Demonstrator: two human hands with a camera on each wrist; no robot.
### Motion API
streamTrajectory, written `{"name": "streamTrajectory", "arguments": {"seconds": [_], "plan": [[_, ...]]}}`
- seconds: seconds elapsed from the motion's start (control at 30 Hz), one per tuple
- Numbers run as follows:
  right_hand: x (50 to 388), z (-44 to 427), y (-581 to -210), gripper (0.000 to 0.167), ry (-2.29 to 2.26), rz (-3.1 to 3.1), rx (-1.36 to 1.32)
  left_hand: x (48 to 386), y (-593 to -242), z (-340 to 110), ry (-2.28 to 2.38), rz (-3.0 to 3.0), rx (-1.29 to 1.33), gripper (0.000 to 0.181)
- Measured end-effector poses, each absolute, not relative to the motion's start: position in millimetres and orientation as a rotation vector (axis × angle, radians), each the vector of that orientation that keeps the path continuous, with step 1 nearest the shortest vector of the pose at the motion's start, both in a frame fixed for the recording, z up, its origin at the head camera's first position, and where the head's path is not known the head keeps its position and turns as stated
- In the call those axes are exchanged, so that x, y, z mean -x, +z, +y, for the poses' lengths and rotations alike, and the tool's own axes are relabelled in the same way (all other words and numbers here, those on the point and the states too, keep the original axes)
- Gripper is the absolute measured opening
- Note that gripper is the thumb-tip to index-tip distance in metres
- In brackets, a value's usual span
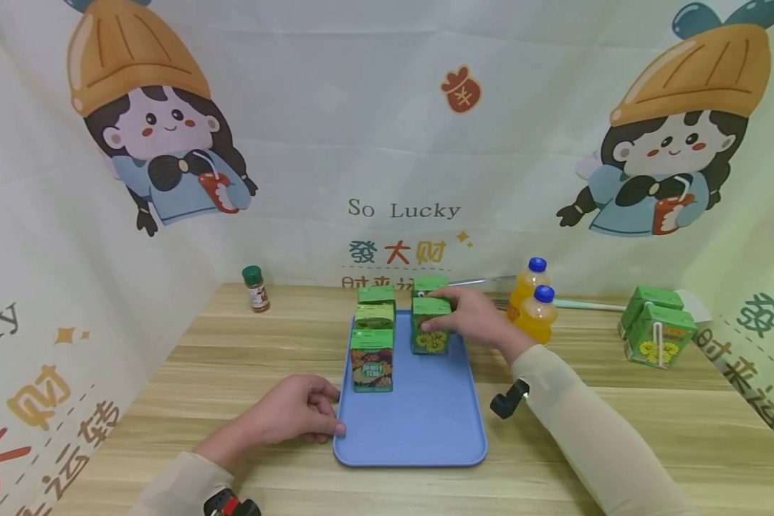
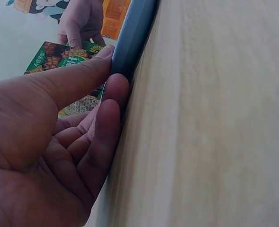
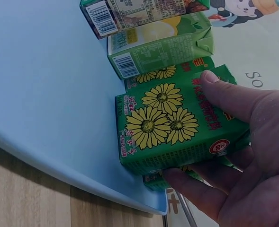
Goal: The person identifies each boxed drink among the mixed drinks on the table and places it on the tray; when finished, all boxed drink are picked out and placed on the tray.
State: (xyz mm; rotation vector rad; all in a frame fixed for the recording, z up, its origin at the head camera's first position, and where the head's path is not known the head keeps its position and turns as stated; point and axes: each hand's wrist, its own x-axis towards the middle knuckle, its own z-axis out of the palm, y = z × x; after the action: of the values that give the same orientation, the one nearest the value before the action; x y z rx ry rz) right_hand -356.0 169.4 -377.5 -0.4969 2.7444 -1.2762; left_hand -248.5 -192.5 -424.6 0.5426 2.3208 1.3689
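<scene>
A blue tray (image 1: 419, 423) lies on the wooden table. Its left rim is pinched by my left hand (image 1: 297, 410), thumb on the edge and fingers against the side in the left wrist view. My right hand (image 1: 480, 315) grips a green drink carton with yellow flowers (image 3: 163, 123) at the tray's right side, thumb on one face, fingers on another. Behind it stands another green carton (image 1: 429, 284). Along the tray's left side, three cartons form a row: a dark-fronted one (image 1: 372, 369) in front, a lighter green one (image 1: 374, 315), and a green one (image 1: 376, 294) at the back.
Two orange drink bottles with blue caps (image 1: 539, 319) stand right of the tray. Farther right are two green cartons (image 1: 661, 337), near a pale-handled utensil (image 1: 590, 305). A green-capped spice jar (image 1: 256, 290) stands at the back left. A printed cloth hangs behind.
</scene>
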Motion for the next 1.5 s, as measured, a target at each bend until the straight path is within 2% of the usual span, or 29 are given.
{"name": "streamTrajectory", "arguments": {"seconds": [0.6,1.5], "plan": [[358.9,165.6,-383.2,0.057,-1.314,2.782,0.526,250.3,-426.3,-193.5,1.379,2.327,-0.554,0.059],[349.7,172.0,-387.1,0.058,-1.348,2.798,0.501,250.6,-424.6,-192.0,1.363,2.328,-0.570,0.059]]}}
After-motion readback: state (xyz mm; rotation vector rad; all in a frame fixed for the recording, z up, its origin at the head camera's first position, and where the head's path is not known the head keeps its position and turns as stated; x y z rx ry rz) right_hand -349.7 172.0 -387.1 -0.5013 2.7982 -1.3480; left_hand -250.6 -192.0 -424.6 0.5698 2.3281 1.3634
